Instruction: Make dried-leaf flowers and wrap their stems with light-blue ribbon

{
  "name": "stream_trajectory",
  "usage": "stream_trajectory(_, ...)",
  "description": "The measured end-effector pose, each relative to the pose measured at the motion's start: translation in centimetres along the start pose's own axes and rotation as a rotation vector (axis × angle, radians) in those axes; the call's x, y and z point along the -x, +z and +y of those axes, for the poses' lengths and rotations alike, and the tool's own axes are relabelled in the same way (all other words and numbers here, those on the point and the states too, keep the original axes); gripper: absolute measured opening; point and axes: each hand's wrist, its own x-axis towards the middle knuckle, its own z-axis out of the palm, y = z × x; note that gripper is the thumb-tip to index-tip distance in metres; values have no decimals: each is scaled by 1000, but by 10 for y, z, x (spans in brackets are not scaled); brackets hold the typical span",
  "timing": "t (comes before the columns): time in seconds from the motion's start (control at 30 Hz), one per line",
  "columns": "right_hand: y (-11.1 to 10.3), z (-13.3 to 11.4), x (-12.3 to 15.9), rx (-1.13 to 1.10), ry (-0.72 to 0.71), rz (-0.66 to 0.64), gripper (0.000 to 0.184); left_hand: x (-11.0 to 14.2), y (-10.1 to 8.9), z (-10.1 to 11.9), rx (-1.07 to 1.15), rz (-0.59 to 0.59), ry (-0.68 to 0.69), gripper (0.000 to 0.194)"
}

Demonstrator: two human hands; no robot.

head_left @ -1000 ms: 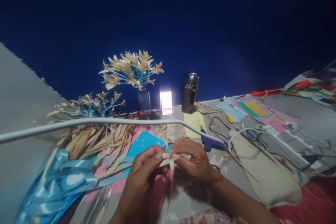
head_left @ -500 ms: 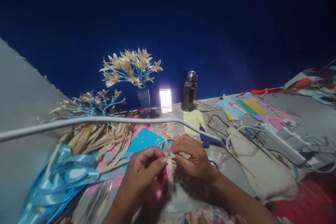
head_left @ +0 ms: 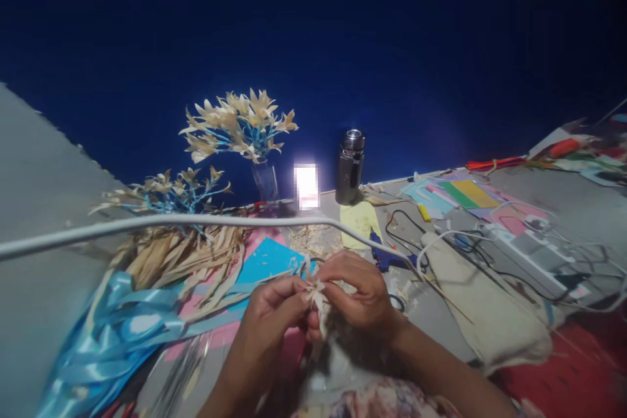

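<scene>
Between my two hands, low in the middle of the view, is a small cream flower (head_left: 317, 295) with pointed petals, like dried husk. My left hand (head_left: 277, 313) pinches it from the left with thumb and fingertips. From the right, my right hand (head_left: 360, 287) pinches a petal, thumb against forefinger. The fingertips partly hide the flower's centre. Just beyond the hands lie a blue paper sheet (head_left: 268, 255) and pale husk scraps (head_left: 313, 240). A blue glue gun (head_left: 386, 256) rests to the right of them.
A white cable (head_left: 171, 221) crosses in front of the table. Finished husk flowers (head_left: 240, 121) stand in a glass vase (head_left: 265, 181), near a dark flask (head_left: 350, 170). Blue ribbon (head_left: 117, 320) and dried husks (head_left: 181, 258) lie left; a power strip (head_left: 536, 264) and cream cloth (head_left: 482, 307) right.
The flower has turned slightly in the fingers, and its petals look more bunched. Both hands stay pinched on it. The whole view has shifted a little.
</scene>
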Motion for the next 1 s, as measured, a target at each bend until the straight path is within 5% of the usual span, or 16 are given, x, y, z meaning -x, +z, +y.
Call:
stream_trajectory(0.1,-3,0,1,-38,95,-24,28,-1,1,2,5,21,-10,25)
stream_trajectory(0.23,-6,1,-2,-74,18,-74,18,-2,2,4,-2,33,-12,22)
stream_trajectory(0.73,4,1,1,-89,170,105,14,-9,21,0,153,115,-87,21)
stream_trajectory(0.9,0,3,0,-79,164,83,15,-13,8,1,-10,45,50,18)
stream_trajectory(1.0,-3,4,0,-88,142,65,14,-15,-2,4,-127,100,140,12)
